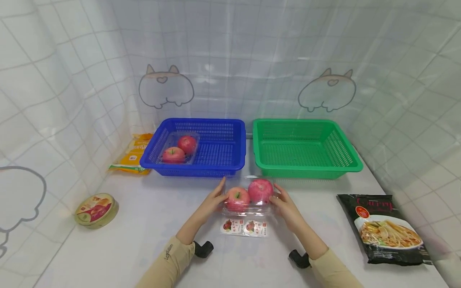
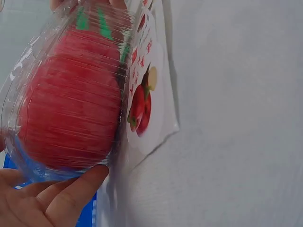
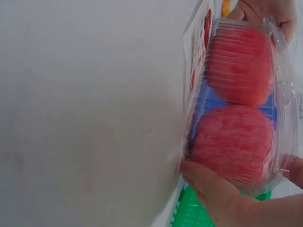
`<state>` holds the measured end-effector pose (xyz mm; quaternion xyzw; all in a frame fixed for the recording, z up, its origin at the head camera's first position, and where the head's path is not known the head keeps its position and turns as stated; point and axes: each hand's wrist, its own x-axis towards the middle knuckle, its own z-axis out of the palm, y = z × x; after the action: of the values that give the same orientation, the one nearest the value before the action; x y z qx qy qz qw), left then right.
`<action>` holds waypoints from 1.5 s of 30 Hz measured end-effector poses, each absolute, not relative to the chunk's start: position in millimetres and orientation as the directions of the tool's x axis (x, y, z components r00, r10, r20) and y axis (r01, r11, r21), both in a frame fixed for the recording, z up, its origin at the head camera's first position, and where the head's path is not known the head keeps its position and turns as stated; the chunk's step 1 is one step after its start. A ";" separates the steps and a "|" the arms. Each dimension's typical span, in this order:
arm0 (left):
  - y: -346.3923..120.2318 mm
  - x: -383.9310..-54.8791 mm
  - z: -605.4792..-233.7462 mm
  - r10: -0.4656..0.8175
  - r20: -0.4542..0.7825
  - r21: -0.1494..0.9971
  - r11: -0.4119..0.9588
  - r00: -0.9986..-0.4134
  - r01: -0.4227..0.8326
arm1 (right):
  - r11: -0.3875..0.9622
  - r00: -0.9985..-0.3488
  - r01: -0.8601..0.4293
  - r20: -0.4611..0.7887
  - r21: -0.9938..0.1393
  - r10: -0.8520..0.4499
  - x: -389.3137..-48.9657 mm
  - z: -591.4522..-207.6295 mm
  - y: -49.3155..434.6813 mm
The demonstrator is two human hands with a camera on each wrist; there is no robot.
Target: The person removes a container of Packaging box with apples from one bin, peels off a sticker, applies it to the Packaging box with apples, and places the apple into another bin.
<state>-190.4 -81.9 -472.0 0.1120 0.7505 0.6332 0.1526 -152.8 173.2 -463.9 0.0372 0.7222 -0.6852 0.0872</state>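
A clear plastic clamshell box point(image 1: 248, 212) with two red apples point(image 1: 261, 191) inside is between my hands in the head view. My left hand point(image 1: 212, 203) grips its left end, with thumb and fingers at the lower and upper edges. At the opposite end, my right hand point(image 1: 287, 207) holds the box the same way; the right wrist view shows its thumb point(image 3: 208, 184) along the bottom edge. Two white labels point(image 1: 244, 227) printed with red apples lie on the table just in front of the box.
Behind the box stand a blue basket point(image 1: 201, 173), with another apple box point(image 1: 196, 150) in it, and a green basket point(image 1: 306, 173). A round tin point(image 1: 96, 211) and a yellow packet point(image 1: 134, 156) are on the left. On the right lies a black noodle packet point(image 1: 383, 230).
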 end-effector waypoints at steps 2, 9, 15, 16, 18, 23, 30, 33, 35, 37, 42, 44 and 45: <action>-81.4 -191.5 -471.3 0.352 -0.083 0.985 0.174 -0.932 -0.022 | 0.061 -0.982 0.169 -0.173 -0.984 -0.075 -154.2 -463.0 173.3; -81.7 -193.8 -471.8 0.341 -0.076 0.989 0.148 -0.937 -0.027 | 0.094 -0.978 0.185 -0.193 -0.978 -0.084 -156.9 -463.0 173.0; -81.0 -195.6 -473.1 0.339 -0.061 0.992 0.128 -0.939 -0.018 | 0.130 -0.978 0.177 -0.190 -0.976 -0.087 -158.7 -460.0 176.5; -80.6 -196.0 -473.4 0.338 -0.055 0.992 0.124 -0.940 -0.014 | 0.136 -0.978 0.174 -0.188 -0.975 -0.091 -159.1 -459.3 177.0; -79.6 -196.4 -473.0 0.336 -0.048 0.993 0.121 -0.941 -0.008 | 0.140 -0.977 0.175 -0.189 -0.975 -0.097 -159.5 -457.8 177.5; -78.1 -196.1 -471.6 0.331 -0.042 0.992 0.123 -0.943 -0.001 | 0.144 -0.975 0.186 -0.201 -0.972 -0.097 -160.7 -457.3 177.5; -80.2 -193.7 -471.4 0.333 -0.042 0.983 0.183 -0.942 0.021 | 0.179 -0.982 0.151 -0.169 -0.972 -0.089 -158.6 -455.8 178.6; -85.0 -181.6 -461.0 0.308 -0.040 0.969 0.244 -0.951 0.038 | 0.252 -0.999 0.024 -0.035 -0.967 -0.039 -149.5 -450.5 179.7; -91.1 -175.1 -458.2 0.280 -0.041 0.960 0.278 -0.959 0.040 | 0.338 -0.990 -0.136 0.140 -0.931 -0.011 -140.9 -446.4 178.1; -97.2 -168.9 -456.9 0.246 -0.026 0.951 0.304 -0.969 0.051 | 0.435 -0.936 -0.330 0.350 -0.838 -0.035 -131.6 -443.4 174.9; -107.5 -160.6 -471.6 0.152 0.079 0.925 0.357 -0.985 0.130 | 0.512 -0.650 -0.740 0.659 -0.437 -0.377 -117.6 -449.7 165.9; -108.7 -155.6 -474.6 0.121 0.139 0.913 0.369 -0.983 0.174 | 0.482 -0.581 -0.805 0.626 -0.347 -0.520 -114.9 -455.2 162.2; -108.9 -153.0 -475.6 0.109 0.165 0.906 0.377 -0.980 0.195 | 0.483 -0.571 -0.815 0.587 -0.320 -0.574 -114.0 -458.5 160.4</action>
<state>-153.0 -108.9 -475.6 0.0916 0.8288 0.5506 -0.0390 -114.0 160.4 -458.5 -0.4155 0.8362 -0.2934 -0.2051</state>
